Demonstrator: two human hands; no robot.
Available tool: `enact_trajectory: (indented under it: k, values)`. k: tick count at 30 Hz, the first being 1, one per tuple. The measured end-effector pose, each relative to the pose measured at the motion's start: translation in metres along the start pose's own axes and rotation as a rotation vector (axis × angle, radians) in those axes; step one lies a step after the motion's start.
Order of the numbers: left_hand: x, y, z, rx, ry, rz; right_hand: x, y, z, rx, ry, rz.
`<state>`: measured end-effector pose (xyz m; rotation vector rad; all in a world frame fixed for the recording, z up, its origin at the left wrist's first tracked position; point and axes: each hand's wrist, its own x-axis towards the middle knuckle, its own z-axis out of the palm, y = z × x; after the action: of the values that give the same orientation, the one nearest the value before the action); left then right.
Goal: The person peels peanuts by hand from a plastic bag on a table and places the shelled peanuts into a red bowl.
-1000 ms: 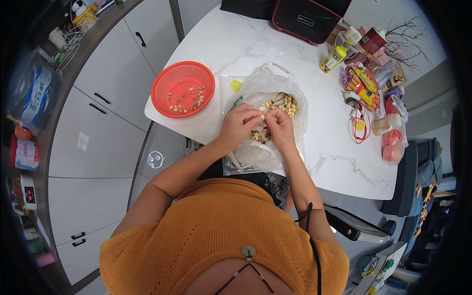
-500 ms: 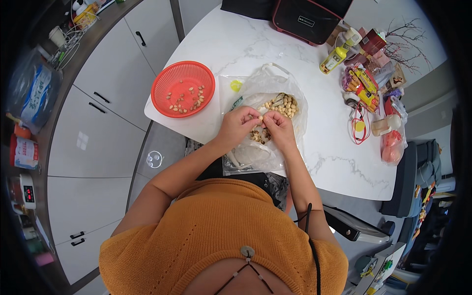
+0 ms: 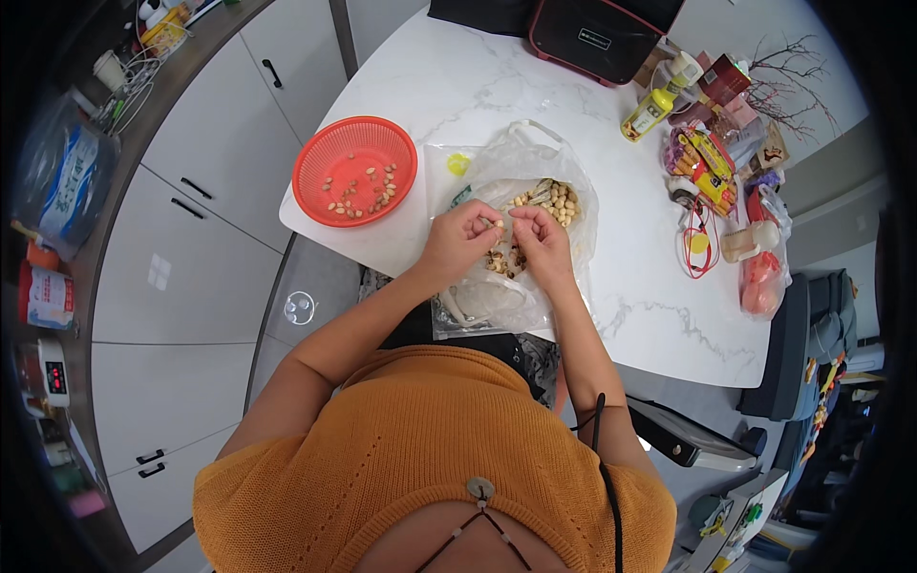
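Above an opened white plastic bag [image 3: 521, 299], my two hands are close together with a small gap between their fingertips. My left hand [image 3: 462, 243] pinches a small pale nut [image 3: 499, 223] between thumb and fingers. My right hand [image 3: 543, 246] has thumb and forefinger pressed together; whatever they hold is too small to make out. Whole tan nuts [image 3: 559, 202] lie in the far part of the bag, and broken brown shells [image 3: 499, 264] lie beneath my hands. To the left, a red plastic basket [image 3: 315, 145] holds scattered pale and brownish kernels [image 3: 371, 202].
The bag and basket rest on a white marbled table [image 3: 659, 325]. A black-and-red appliance [image 3: 592, 43] stands at the far side. Along the right are a yellow bottle [image 3: 650, 113], snack packages [image 3: 705, 170], a red cord [image 3: 702, 253] and a jar [image 3: 750, 242]. White cabinets [image 3: 181, 267] line the left.
My hands, which met at the fingertips on a small pale nut, have parted slightly. The nut now shows at my left fingertips.
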<state>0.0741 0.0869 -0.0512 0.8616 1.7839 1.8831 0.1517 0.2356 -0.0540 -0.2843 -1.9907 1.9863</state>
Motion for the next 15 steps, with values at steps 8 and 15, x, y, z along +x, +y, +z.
enact_trajectory:
  k: [8,15]
  values:
    - [-0.001,-0.007,-0.004,-0.061,-0.012,0.027,0.000,-0.004,-0.004,-0.053,0.007,0.043]
    - [-0.002,-0.015,-0.004,0.047,-0.025,0.042,-0.001,-0.001,0.000,-0.134,-0.009,-0.016]
